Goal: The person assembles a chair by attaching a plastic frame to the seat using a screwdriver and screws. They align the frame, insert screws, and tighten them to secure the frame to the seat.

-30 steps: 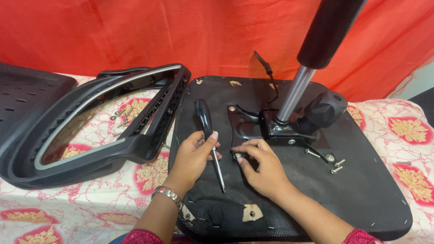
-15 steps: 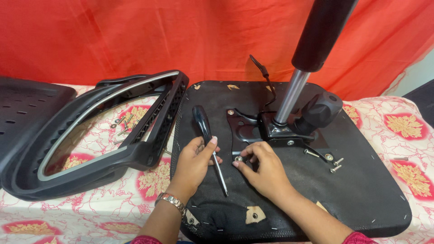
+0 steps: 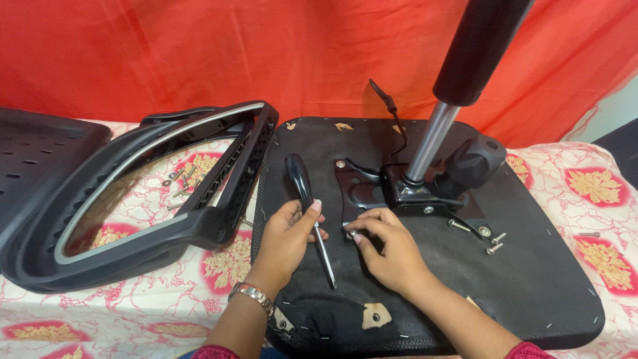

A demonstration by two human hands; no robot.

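An upturned black chair seat [image 3: 531, 279] lies on a floral cloth, with a metal mechanism plate [image 3: 362, 186] and gas-lift cylinder [image 3: 458, 73] bolted on top. My left hand [image 3: 286, 236] grips a black-handled screwdriver [image 3: 309, 213], handle up and shaft pointing down toward me. My right hand [image 3: 385, 249] pinches a small screw [image 3: 347, 226] at the plate's front corner, fingertips touching the plate edge. Both hands sit close together on the seat's underside.
A black chair back frame [image 3: 166, 193] lies to the left, with loose screws [image 3: 178, 179] on the cloth inside it. More screws [image 3: 493, 242] rest on the seat at right. A black panel [image 3: 40, 159] sits far left. Red curtain [image 3: 199, 53] hangs behind.
The view has shifted slightly. My right hand's fingers have moved a little toward the plate's corner; my left hand still holds the screwdriver in the same spot.
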